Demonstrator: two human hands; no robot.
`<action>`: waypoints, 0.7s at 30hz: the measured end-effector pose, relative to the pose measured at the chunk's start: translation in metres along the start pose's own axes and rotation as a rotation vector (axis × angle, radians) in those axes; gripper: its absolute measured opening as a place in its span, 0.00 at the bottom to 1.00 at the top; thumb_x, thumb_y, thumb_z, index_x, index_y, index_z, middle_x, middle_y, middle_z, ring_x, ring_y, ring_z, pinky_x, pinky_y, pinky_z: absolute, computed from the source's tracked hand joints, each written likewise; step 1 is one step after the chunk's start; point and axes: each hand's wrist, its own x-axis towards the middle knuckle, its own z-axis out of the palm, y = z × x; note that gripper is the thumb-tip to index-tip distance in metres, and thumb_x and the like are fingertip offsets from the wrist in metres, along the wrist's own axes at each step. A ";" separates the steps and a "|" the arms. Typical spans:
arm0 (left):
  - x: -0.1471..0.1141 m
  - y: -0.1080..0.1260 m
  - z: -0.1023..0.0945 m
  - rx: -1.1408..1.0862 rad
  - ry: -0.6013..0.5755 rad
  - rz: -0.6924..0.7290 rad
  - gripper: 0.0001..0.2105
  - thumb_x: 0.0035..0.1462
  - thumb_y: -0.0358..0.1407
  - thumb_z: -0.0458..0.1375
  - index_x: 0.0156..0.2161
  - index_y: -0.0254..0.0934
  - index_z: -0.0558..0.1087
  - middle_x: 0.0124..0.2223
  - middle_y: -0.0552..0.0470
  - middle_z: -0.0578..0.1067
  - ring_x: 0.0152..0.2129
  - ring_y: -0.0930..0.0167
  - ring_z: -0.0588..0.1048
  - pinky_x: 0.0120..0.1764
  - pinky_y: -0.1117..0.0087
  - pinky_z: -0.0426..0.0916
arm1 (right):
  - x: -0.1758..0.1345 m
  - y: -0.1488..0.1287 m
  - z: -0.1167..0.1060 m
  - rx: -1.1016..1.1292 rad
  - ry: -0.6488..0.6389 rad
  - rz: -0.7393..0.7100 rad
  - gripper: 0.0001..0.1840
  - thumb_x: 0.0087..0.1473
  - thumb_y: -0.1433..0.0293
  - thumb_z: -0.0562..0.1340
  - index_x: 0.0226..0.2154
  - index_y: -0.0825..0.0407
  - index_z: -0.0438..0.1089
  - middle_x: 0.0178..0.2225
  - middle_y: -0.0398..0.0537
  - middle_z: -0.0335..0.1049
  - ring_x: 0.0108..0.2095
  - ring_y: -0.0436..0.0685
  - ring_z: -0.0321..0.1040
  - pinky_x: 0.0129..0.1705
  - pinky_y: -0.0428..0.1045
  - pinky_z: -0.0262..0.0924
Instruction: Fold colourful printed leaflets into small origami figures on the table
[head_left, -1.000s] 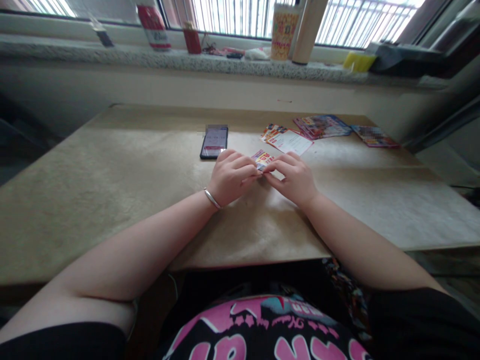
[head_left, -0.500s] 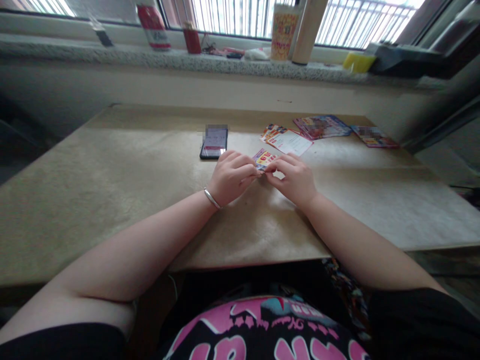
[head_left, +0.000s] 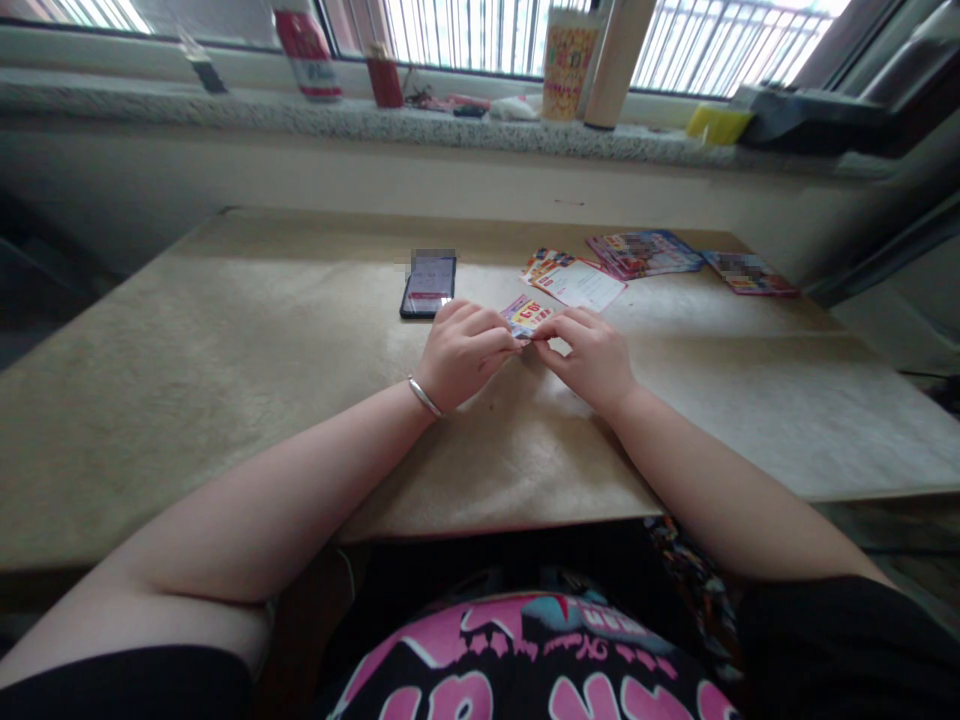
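A small printed paper card (head_left: 527,312), coloured yellow, pink and red, is pinched between both hands above the table's middle. My left hand (head_left: 465,350), with a silver bangle at its wrist, is closed on the card's near left edge. My right hand (head_left: 589,358) grips the near right edge between thumb and fingers, its tips almost touching the left ones. The fingers cover the card's lower part. Just beyond the left hand lies a phone (head_left: 429,286) with its screen lit. Past the right hand, a white-faced card (head_left: 585,285) rests over some orange cards (head_left: 546,264).
At the table's far right lie a spread of colourful leaflets (head_left: 645,254) and another leaflet pile (head_left: 750,274). The windowsill (head_left: 465,130) behind carries a red can (head_left: 306,50), a red bottle (head_left: 384,80), a patterned cup (head_left: 568,65) and a yellow item (head_left: 718,125).
The card between my hands has shifted and turned slightly, its top moving a little left. Both hands keep their pinch in nearly the same place.
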 end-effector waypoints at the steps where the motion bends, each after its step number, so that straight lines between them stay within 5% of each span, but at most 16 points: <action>1: 0.000 0.000 0.000 0.000 -0.008 -0.004 0.14 0.64 0.42 0.56 0.28 0.42 0.74 0.33 0.55 0.78 0.31 0.72 0.70 0.40 0.65 0.61 | 0.000 0.000 0.000 0.004 -0.002 0.005 0.05 0.55 0.70 0.61 0.30 0.47 0.73 0.32 0.45 0.75 0.37 0.56 0.69 0.38 0.50 0.61; 10: -0.004 -0.002 0.002 -0.027 -0.054 -0.106 0.09 0.59 0.44 0.60 0.36 0.41 0.74 0.39 0.51 0.77 0.37 0.67 0.71 0.44 0.63 0.62 | 0.000 0.004 -0.002 -0.008 -0.008 0.006 0.06 0.55 0.70 0.62 0.28 0.47 0.74 0.32 0.45 0.75 0.37 0.58 0.69 0.39 0.52 0.62; 16: -0.006 -0.009 0.007 -0.077 0.010 -0.225 0.06 0.54 0.29 0.60 0.38 0.39 0.73 0.42 0.49 0.74 0.41 0.66 0.70 0.47 0.62 0.65 | -0.001 0.015 -0.002 0.089 -0.019 0.095 0.04 0.55 0.68 0.63 0.30 0.47 0.75 0.35 0.45 0.76 0.38 0.56 0.70 0.38 0.51 0.64; 21: -0.005 -0.011 0.006 -0.128 0.005 -0.261 0.04 0.56 0.29 0.58 0.35 0.39 0.74 0.40 0.50 0.72 0.40 0.68 0.70 0.47 0.63 0.67 | -0.001 0.021 -0.001 0.154 -0.002 0.245 0.05 0.54 0.65 0.64 0.32 0.48 0.75 0.32 0.44 0.76 0.32 0.54 0.71 0.34 0.51 0.65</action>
